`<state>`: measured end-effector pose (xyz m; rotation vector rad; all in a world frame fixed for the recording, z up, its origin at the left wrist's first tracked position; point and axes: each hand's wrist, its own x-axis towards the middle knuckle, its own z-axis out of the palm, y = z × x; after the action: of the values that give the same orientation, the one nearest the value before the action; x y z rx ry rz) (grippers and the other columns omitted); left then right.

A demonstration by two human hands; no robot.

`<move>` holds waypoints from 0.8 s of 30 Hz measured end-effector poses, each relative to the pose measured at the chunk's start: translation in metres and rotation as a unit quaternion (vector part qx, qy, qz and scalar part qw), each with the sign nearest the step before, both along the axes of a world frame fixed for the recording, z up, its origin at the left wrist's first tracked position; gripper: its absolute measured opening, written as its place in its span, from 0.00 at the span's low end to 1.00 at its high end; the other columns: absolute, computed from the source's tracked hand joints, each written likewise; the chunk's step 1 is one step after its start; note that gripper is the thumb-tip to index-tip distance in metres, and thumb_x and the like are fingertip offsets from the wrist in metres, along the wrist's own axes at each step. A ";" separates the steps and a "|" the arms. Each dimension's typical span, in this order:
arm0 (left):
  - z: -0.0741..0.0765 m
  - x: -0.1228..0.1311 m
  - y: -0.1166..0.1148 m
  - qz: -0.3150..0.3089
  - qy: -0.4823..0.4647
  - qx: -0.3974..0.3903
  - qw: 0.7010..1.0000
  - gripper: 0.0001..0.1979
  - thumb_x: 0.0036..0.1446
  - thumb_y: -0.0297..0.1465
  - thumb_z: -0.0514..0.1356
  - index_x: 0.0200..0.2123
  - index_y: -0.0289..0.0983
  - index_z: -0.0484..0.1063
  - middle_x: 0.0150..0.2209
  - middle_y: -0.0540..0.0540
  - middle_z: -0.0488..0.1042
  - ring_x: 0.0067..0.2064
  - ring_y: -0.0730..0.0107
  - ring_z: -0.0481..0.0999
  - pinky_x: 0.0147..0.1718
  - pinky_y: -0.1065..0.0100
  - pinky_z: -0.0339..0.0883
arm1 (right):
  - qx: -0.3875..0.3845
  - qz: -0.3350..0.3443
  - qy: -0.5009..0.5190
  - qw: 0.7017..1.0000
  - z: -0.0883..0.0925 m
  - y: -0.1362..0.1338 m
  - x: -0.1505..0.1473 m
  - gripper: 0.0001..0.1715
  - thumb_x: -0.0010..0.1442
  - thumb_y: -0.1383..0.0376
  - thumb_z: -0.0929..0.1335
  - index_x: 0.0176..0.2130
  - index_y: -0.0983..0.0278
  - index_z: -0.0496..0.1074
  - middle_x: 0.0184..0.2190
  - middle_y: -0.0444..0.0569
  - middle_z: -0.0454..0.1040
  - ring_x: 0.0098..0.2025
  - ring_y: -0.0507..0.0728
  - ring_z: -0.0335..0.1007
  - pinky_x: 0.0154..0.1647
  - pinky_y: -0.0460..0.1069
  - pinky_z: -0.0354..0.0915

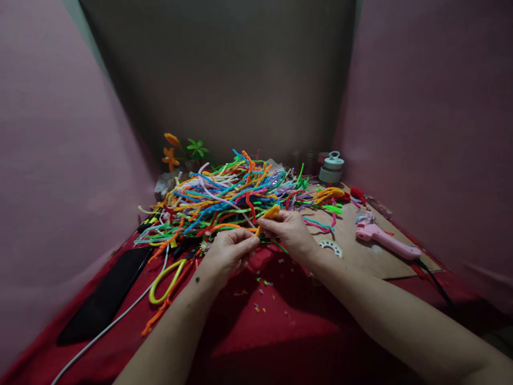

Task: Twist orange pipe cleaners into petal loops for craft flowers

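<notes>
Between my hands is a yellow-orange pipe cleaner (272, 212), bent into a thick, petal-like shape at its upper end. The fingers of my right hand (286, 230) pinch it just below that bend. My left hand (230, 248) is closed with thumb and forefinger pressed together at its thin lower end. Right behind both hands lies a large heap of multicoloured pipe cleaners (216, 195). Part of the piece is covered by my fingers.
On cardboard (348, 224) at right lie a pink glue gun (387, 240) and a white ring-shaped item (331, 247). A black tablet-like slab (106, 294), white cable (116, 320) and yellow-handled tool (154, 291) lie left. Pipe-cleaner flowers (170, 158) and a lidded jar (332, 168) stand behind.
</notes>
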<state>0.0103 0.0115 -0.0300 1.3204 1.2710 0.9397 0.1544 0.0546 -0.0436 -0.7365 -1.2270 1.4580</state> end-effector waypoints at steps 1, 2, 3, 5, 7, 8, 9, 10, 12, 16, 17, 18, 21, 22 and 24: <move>-0.001 0.000 0.000 -0.001 -0.006 0.001 1.000 0.13 0.47 0.37 0.62 0.23 0.34 0.65 0.15 0.54 0.63 0.13 0.82 0.58 0.12 0.77 0.48 | 0.002 -0.003 0.000 1.000 0.000 0.000 0.000 0.12 0.43 0.61 0.72 0.24 0.68 0.70 0.19 0.41 0.67 0.20 0.46 0.55 0.22 0.44 0.51; -0.001 -0.001 0.001 -0.001 -0.016 0.001 1.000 0.13 0.47 0.38 0.61 0.23 0.34 0.65 0.16 0.54 0.64 0.14 0.82 0.58 0.12 0.77 0.48 | 0.004 -0.003 0.000 1.000 0.000 0.001 0.001 0.12 0.44 0.61 0.72 0.24 0.68 0.70 0.18 0.41 0.66 0.20 0.46 0.54 0.21 0.44 0.50; -0.002 -0.001 0.002 -0.002 -0.026 0.002 1.000 0.14 0.48 0.38 0.61 0.23 0.33 0.65 0.18 0.53 0.66 0.14 0.82 0.59 0.12 0.77 0.49 | 0.007 -0.004 0.002 1.000 -0.001 0.001 0.001 0.12 0.44 0.61 0.71 0.24 0.68 0.70 0.18 0.40 0.65 0.20 0.46 0.53 0.21 0.44 0.49; -0.005 -0.001 0.003 0.001 -0.047 0.003 0.999 0.15 0.49 0.40 0.59 0.23 0.34 0.64 0.19 0.52 0.67 0.14 0.82 0.59 0.12 0.77 0.50 | 0.014 -0.005 0.003 1.000 -0.002 0.002 0.001 0.13 0.45 0.60 0.71 0.23 0.68 0.69 0.17 0.40 0.64 0.19 0.46 0.52 0.20 0.44 0.48; -0.006 0.000 0.004 0.002 -0.058 0.007 0.998 0.16 0.50 0.41 0.58 0.23 0.34 0.64 0.19 0.52 0.67 0.14 0.82 0.58 0.11 0.77 0.50 | 0.020 -0.009 0.002 1.000 -0.002 0.002 0.001 0.14 0.46 0.60 0.70 0.23 0.68 0.68 0.16 0.40 0.63 0.18 0.46 0.52 0.20 0.44 0.48; -0.006 0.000 0.004 -0.001 -0.056 0.010 0.998 0.16 0.50 0.41 0.58 0.23 0.34 0.64 0.18 0.53 0.66 0.14 0.82 0.58 0.11 0.77 0.50 | 0.022 -0.009 0.000 1.000 -0.003 0.002 0.001 0.14 0.46 0.59 0.70 0.23 0.68 0.68 0.16 0.40 0.64 0.18 0.46 0.53 0.20 0.44 0.48; -0.006 0.000 0.004 -0.003 -0.050 0.013 0.999 0.15 0.50 0.40 0.59 0.23 0.33 0.65 0.18 0.53 0.66 0.14 0.82 0.58 0.11 0.77 0.50 | 0.021 -0.009 -0.001 1.000 -0.003 0.002 0.001 0.14 0.46 0.59 0.70 0.22 0.68 0.69 0.15 0.40 0.64 0.18 0.46 0.53 0.20 0.44 0.48; -0.006 0.001 0.004 -0.006 -0.043 0.017 0.999 0.15 0.49 0.39 0.60 0.23 0.33 0.65 0.18 0.53 0.65 0.14 0.83 0.58 0.12 0.77 0.50 | 0.019 -0.007 0.002 1.000 -0.004 0.003 0.001 0.14 0.46 0.59 0.70 0.23 0.68 0.69 0.15 0.40 0.64 0.18 0.46 0.54 0.19 0.44 0.49; -0.006 -0.001 0.005 -0.005 -0.034 0.026 0.999 0.13 0.49 0.37 0.61 0.23 0.33 0.66 0.18 0.54 0.64 0.14 0.83 0.58 0.12 0.77 0.49 | 0.014 0.015 0.015 1.000 -0.005 0.003 0.000 0.13 0.46 0.59 0.70 0.24 0.68 0.69 0.17 0.41 0.66 0.18 0.46 0.56 0.20 0.44 0.51; -0.004 -0.011 0.007 0.021 -0.070 0.033 0.997 0.12 0.49 0.36 0.61 0.24 0.34 0.67 0.16 0.55 0.63 0.14 0.84 0.56 0.13 0.78 0.47 | -0.015 0.110 0.017 0.994 -0.008 0.004 -0.001 0.15 0.41 0.61 0.73 0.30 0.67 0.72 0.22 0.42 0.70 0.20 0.47 0.61 0.22 0.44 0.55; -0.003 -0.015 0.007 0.026 -0.076 0.032 0.996 0.11 0.48 0.36 0.62 0.24 0.34 0.66 0.16 0.56 0.62 0.14 0.84 0.56 0.13 0.78 0.47 | -0.024 0.130 0.007 0.991 -0.009 0.004 -0.001 0.16 0.41 0.61 0.73 0.31 0.67 0.72 0.21 0.42 0.70 0.20 0.47 0.61 0.22 0.44 0.55; 0.000 -0.017 0.008 0.030 -0.074 0.029 0.996 0.11 0.48 0.36 0.62 0.24 0.34 0.66 0.15 0.57 0.61 0.14 0.84 0.55 0.13 0.78 0.47 | -0.030 0.146 -0.005 0.989 -0.011 0.003 -0.002 0.17 0.41 0.60 0.73 0.31 0.67 0.72 0.21 0.42 0.70 0.19 0.47 0.61 0.21 0.44 0.55; 0.012 -0.017 0.006 0.030 -0.021 0.029 0.999 0.12 0.48 0.37 0.62 0.22 0.34 0.66 0.14 0.56 0.60 0.14 0.84 0.55 0.13 0.78 0.46 | 0.006 0.162 -0.062 0.985 -0.018 0.000 -0.007 0.12 0.46 0.60 0.69 0.29 0.67 0.72 0.18 0.41 0.68 0.18 0.47 0.59 0.20 0.44 0.54; 0.017 -0.013 0.004 0.025 0.003 0.030 0.999 0.13 0.48 0.37 0.61 0.21 0.34 0.66 0.14 0.56 0.60 0.14 0.84 0.54 0.13 0.77 0.45 | 0.036 0.151 -0.089 0.984 -0.022 -0.001 -0.011 0.09 0.47 0.62 0.68 0.28 0.67 0.72 0.18 0.41 0.67 0.18 0.47 0.59 0.21 0.44 0.55; 0.030 0.003 0.002 0.010 0.049 0.032 0.998 0.14 0.48 0.39 0.61 0.20 0.34 0.66 0.12 0.56 0.59 0.14 0.84 0.52 0.13 0.77 0.44 | 0.149 0.141 -0.161 0.965 -0.030 -0.002 -0.018 0.08 0.49 0.65 0.66 0.27 0.67 0.73 0.20 0.42 0.69 0.23 0.49 0.63 0.25 0.44 0.57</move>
<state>0.0129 0.0131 -0.0002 1.4205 1.3395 0.9467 0.1367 0.0522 -0.0732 -0.6242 -1.8195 1.3660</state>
